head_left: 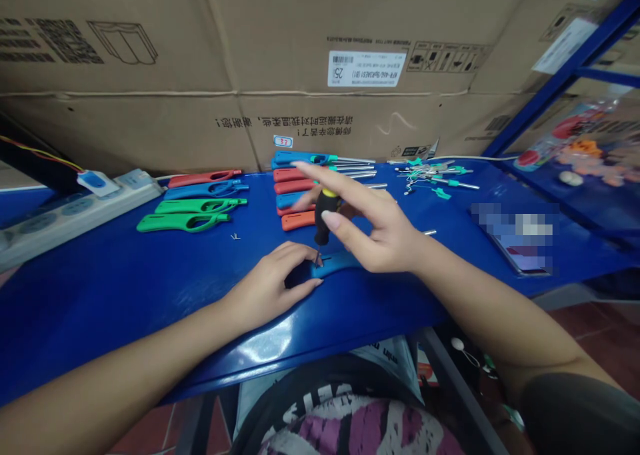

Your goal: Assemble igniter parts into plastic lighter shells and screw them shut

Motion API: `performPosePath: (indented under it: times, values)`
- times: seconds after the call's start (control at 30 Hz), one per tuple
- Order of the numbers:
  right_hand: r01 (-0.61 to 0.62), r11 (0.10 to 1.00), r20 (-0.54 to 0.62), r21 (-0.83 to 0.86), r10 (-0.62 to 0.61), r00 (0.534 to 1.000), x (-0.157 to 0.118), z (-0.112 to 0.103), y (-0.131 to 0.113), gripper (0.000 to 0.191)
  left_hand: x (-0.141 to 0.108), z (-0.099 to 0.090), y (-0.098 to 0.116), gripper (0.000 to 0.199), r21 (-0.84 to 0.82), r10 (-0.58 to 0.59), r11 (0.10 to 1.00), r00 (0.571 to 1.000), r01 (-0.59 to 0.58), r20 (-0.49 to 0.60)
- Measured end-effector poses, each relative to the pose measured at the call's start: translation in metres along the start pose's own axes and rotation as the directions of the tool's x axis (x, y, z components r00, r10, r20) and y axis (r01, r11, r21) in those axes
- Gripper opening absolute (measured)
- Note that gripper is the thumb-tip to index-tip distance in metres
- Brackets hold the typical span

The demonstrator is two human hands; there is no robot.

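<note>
A blue long-nosed lighter [340, 264] lies on the blue table in front of me, partly hidden by my hands. My left hand [277, 275] grips its near-left end between thumb and fingers. Over it, my right hand [380, 225] holds a black and yellow screwdriver [325, 222] upright, thumb on one side and fingers on the other. The screwdriver's thin shaft points down and its tip meets the lighter's body near my left fingertips. Behind my right hand, several blue and red lighters [293, 187] with metal tubes are lined up.
Red, blue and green lighter shells [187, 223] lie at left, near a few tiny screws [235, 236] and a power strip [75, 205]. Wired igniter parts with metal tubes [435, 175] are piled at back right. A phone [515, 242] lies right; cardboard boxes [280, 42] stand behind.
</note>
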State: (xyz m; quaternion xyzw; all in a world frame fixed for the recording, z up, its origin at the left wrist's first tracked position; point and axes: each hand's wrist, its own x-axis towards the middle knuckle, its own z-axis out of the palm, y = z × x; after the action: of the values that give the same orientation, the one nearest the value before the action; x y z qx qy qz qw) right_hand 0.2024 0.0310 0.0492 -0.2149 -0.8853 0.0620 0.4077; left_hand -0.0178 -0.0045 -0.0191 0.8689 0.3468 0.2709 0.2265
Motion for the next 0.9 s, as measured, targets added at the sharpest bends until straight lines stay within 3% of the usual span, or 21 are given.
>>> performPosePath:
  times: [0.13,0.3,0.37,0.47,0.53,0.63,0.77,0.83,0.9]
  values:
    - [0.071,0.980,-0.161,-0.188,-0.102,0.982,0.000,0.001,-0.001,0.038,0.000,0.001,-0.001,0.019,0.001,0.016,1.000,1.000,-0.016,-0.014]
    - [0.046,0.998,-0.027,-0.046,-0.047,0.999,0.002,0.001,-0.004,0.042,0.000,0.001,0.001,0.017,-0.021,0.004,1.000,1.000,-0.004,0.007]
    - [0.065,0.993,-0.069,-0.099,-0.072,0.995,0.001,0.000,-0.002,0.039,0.001,0.000,0.002,0.017,-0.020,0.008,1.000,1.000,-0.008,0.002]
    - [0.177,0.955,-0.177,-0.239,-0.222,0.959,0.001,-0.003,0.002,0.037,0.001,0.000,0.003,0.017,-0.031,0.017,0.999,1.000,-0.017,-0.005]
    - [0.197,0.966,-0.117,-0.168,-0.218,0.969,0.003,-0.004,0.003,0.037,0.001,0.000,0.003,0.016,-0.040,0.016,0.999,1.000,-0.016,-0.001]
    - [0.081,0.997,0.006,0.009,-0.081,0.997,0.008,-0.006,0.000,0.038,0.001,0.000,0.003,0.017,-0.047,0.010,0.999,1.000,-0.010,0.006]
    - [0.130,0.981,-0.053,-0.146,-0.139,0.989,0.013,-0.009,-0.003,0.036,0.000,0.000,0.003,0.016,-0.050,0.020,0.999,1.000,-0.020,0.002]
    - [0.123,0.978,0.029,-0.170,-0.120,0.992,0.017,-0.011,-0.005,0.040,0.000,0.000,0.003,0.016,-0.055,0.020,0.998,1.000,-0.020,0.002]
    - [0.071,0.995,0.167,-0.076,-0.058,0.984,0.021,-0.014,-0.009,0.042,0.000,0.001,0.002,0.017,-0.056,0.019,0.998,1.000,-0.019,0.005]
